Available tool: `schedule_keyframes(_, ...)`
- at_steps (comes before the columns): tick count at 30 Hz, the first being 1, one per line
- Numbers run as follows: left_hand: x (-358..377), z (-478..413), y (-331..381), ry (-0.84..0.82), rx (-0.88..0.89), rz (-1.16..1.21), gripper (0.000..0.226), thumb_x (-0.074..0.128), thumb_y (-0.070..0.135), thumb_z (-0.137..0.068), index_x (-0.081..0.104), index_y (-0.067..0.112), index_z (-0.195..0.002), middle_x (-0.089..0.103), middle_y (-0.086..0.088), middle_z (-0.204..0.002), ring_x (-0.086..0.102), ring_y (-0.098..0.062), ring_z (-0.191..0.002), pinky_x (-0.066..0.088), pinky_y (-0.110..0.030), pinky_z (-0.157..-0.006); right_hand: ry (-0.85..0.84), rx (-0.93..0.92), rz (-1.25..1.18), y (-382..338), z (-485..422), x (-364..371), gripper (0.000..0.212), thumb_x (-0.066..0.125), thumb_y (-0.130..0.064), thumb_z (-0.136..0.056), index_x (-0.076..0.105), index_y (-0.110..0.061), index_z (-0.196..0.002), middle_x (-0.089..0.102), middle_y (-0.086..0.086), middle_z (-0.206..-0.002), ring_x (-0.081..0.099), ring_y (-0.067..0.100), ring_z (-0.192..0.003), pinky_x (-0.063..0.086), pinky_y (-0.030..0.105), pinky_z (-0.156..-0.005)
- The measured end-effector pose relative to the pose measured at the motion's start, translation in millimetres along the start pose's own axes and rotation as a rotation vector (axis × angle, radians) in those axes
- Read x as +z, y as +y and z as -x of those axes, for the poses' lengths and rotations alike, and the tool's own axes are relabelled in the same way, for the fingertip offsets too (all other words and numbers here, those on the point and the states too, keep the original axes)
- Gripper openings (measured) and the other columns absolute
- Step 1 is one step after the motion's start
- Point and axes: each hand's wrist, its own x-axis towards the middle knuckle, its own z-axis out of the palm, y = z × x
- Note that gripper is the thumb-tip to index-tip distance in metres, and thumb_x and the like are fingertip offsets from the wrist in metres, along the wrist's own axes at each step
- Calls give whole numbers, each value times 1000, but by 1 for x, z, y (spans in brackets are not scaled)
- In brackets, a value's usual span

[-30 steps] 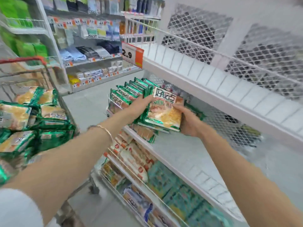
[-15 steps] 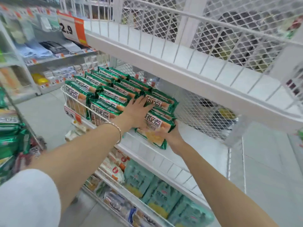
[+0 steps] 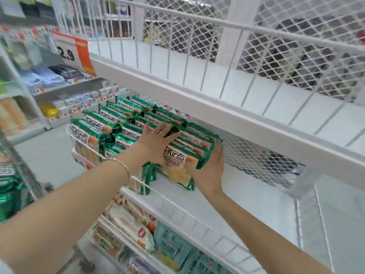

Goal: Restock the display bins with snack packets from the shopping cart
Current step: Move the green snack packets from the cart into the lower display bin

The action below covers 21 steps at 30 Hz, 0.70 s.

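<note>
One middle display bin (image 3: pixel 246 194), rows of green snack packets (image 3: pixel 189 153) at its left end | shopping cart (image 3: pixel 27 175), far left, holds more | packets seem light, slick, crushable: take by the flat faces | left hand (image 3: pixel 156 143), fingers spread on top | right hand (image 3: pixel 209 171), fingers straight, together, against the stack's right side

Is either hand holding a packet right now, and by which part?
Nothing is held. The left hand lies flat on top of the green snack packets; the right hand presses flat against their right end.
</note>
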Motion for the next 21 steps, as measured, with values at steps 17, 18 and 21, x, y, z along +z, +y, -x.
schedule_keyframes(17,-6,39,-30,102,1,226,79,32,68,-97,-4,34,-159,-6,-1,-168,-6,-22,-154,-1,-55,-123,-346,-582,666,-12,-13,-36,62,33,-62,-96,38,-34,-151,18,11,-165,17,37,-151,1,55,-123)
schedule_keyframes(18,-4,56,-43,156,-18,242,74,28,65,-99,0,33,-159,-2,-1,-168,-2,-21,-154,1,-53,-124,-293,-530,616,-28,-9,-36,57,36,-55,-98,44,-28,-148,25,11,-162,23,39,-148,6,56,-123)
schedule_keyframes(21,11,115,-92,278,-80,281,67,31,58,-102,14,28,-159,13,0,-167,13,-22,-153,8,-48,-124,-188,-525,521,-88,3,-16,43,55,-28,-98,54,-14,-139,41,15,-153,38,39,-139,19,55,-119)
